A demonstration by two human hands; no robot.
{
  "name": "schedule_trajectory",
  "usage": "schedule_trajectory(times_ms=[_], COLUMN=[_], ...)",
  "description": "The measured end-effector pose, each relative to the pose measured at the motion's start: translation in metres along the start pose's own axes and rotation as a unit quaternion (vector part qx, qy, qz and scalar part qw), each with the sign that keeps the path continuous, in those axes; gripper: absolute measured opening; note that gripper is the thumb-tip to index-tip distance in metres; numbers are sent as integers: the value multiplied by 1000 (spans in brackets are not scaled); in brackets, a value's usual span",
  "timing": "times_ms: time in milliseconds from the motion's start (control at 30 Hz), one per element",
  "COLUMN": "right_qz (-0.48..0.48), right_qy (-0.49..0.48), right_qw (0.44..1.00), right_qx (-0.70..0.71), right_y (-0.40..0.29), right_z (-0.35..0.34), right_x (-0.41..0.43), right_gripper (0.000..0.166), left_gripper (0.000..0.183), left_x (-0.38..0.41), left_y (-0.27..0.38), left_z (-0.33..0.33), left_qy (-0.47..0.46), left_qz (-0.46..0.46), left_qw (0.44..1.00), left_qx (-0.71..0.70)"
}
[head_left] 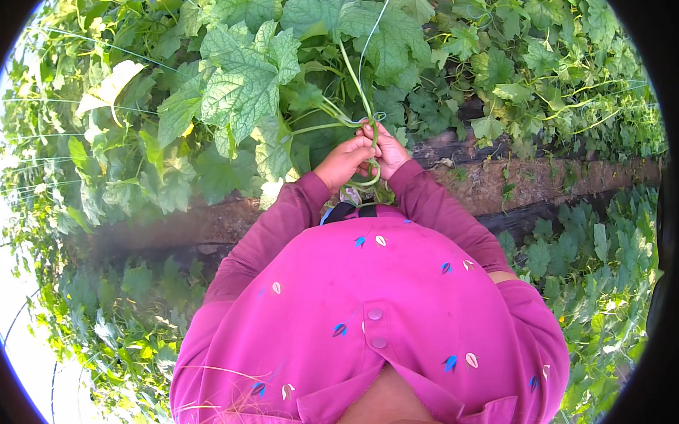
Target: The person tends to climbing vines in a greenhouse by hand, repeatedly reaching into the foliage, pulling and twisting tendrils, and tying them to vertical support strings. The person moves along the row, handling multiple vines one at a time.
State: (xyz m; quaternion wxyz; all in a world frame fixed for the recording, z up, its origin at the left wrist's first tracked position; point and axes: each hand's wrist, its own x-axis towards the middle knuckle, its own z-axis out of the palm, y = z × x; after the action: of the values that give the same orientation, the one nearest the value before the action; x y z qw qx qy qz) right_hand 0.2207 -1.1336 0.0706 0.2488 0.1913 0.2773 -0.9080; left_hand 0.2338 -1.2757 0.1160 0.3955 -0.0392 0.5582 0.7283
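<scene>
A green vine stem [353, 72] comes down from the broad lobed leaves and passes between my two hands. My left hand [344, 161] pinches the stem, its thumb and fingertips meeting those of the other hand. From the right side, my right hand [391, 149] grips the same stem and a thin pale twine [374, 31], which loops around the stem just above the fingers. Below the fingers the stem bends into a curl [368, 182]. A large veined leaf [249, 80] hangs to the upper left of my hands. The fingers partly hide the stem.
Dense leafy vines [538, 62] rise ahead, with thin strings [110, 46] running through them at left. Black plastic film [451, 151] edges a bare soil path [486, 186]. Another row of plants [584, 265] grows at right. Bright light enters at far left.
</scene>
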Motion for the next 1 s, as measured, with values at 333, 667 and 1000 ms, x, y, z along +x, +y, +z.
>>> schedule_trajectory(times_ms=[333, 667, 1000], right_qz=[-49, -303, -378], right_qy=[15, 126, 178], right_qw=[987, 789, 499], right_qx=[-153, -520, -759], right_y=[-5, -76, -174], right_z=[-7, -51, -165], right_x=[16, 13, -34], right_gripper=[8, 8, 13], left_gripper=[16, 15, 58], left_x=[5, -1, 6], left_y=[10, 23, -13], left_z=[-3, 3, 2], left_qy=[29, 123, 230], left_qz=[7, -2, -27], left_qw=[999, 992, 968], left_qx=[-44, -27, 99])
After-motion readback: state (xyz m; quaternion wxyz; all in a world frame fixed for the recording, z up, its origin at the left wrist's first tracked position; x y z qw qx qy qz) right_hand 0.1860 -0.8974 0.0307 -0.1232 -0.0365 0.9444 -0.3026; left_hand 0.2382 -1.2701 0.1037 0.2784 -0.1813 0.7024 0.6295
